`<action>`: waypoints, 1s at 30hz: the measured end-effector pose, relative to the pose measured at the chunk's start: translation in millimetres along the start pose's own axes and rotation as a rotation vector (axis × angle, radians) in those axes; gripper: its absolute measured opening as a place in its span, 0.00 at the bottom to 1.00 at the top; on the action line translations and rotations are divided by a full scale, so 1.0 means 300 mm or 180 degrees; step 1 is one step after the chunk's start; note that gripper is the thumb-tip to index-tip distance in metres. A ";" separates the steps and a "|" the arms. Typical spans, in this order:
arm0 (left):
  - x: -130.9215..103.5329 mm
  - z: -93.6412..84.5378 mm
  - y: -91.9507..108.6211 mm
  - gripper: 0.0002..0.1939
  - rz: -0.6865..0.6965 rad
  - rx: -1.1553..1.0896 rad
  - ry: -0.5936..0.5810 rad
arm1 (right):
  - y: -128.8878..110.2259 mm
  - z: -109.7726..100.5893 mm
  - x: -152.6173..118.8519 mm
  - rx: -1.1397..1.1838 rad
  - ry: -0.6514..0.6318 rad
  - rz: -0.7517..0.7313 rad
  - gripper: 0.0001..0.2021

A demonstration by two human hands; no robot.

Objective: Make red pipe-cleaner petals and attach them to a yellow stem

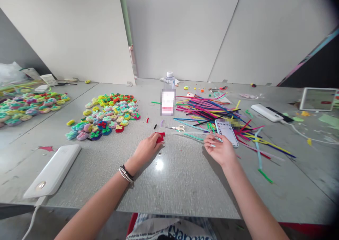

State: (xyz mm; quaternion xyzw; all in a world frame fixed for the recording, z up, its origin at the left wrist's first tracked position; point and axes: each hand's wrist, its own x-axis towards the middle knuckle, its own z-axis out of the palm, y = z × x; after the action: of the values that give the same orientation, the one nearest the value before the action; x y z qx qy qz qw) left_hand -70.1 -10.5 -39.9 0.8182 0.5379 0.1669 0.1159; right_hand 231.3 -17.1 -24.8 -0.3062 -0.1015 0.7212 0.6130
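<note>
My left hand (148,147) rests low over the table with its fingers closed on a red piece (160,137). To the right, my right hand (217,148) is turned partly palm up with its fingers curled, beside a phone (227,132); what its fingertips hold, if anything, is too small to name. Between and beyond the hands lie small scissors (180,128) with pale handles. A loose heap of coloured pipe cleaners (206,109) spreads behind and right of my right hand. Fuzzy flower shapes (113,116) are piled to the left.
A white power bank (54,169) with a cable lies at the near left. A bottle (168,95) stands at the back middle. Farther right are another white device (266,113) and a tablet (317,99). More fuzzy shapes (29,107) cover the far left. Grey panels (182,35) stand behind.
</note>
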 end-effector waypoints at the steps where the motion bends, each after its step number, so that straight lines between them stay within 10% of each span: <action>1: -0.001 -0.001 0.001 0.13 0.0001 0.0003 -0.0010 | 0.002 0.005 -0.003 0.0055 -0.0027 0.0028 0.04; 13: -0.001 -0.003 0.008 0.15 -0.0007 0.0069 -0.0055 | 0.023 0.043 -0.018 -0.0440 -0.0187 -0.0096 0.10; 18: -0.002 0.002 0.007 0.15 0.0007 0.0046 -0.0042 | 0.030 0.067 -0.048 -0.1320 -0.0413 -0.1783 0.16; 23: -0.004 0.005 0.012 0.15 -0.0011 0.0039 -0.0103 | 0.061 0.034 -0.051 -0.3655 0.0453 -0.3323 0.18; 27: -0.005 0.006 0.014 0.15 -0.0023 0.0043 -0.0139 | 0.075 0.007 -0.021 -0.6159 0.0399 -0.2222 0.15; 30: -0.005 0.006 0.013 0.15 0.0004 0.0049 -0.0112 | 0.083 0.001 -0.015 -0.6688 0.0252 -0.1850 0.15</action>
State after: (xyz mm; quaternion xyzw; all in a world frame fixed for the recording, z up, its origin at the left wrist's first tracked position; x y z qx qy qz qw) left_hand -66.6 -13.3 -40.4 0.8222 0.5365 0.1484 0.1190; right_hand 211.0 -26.9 -36.1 -0.6643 -0.7157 0.0916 0.1952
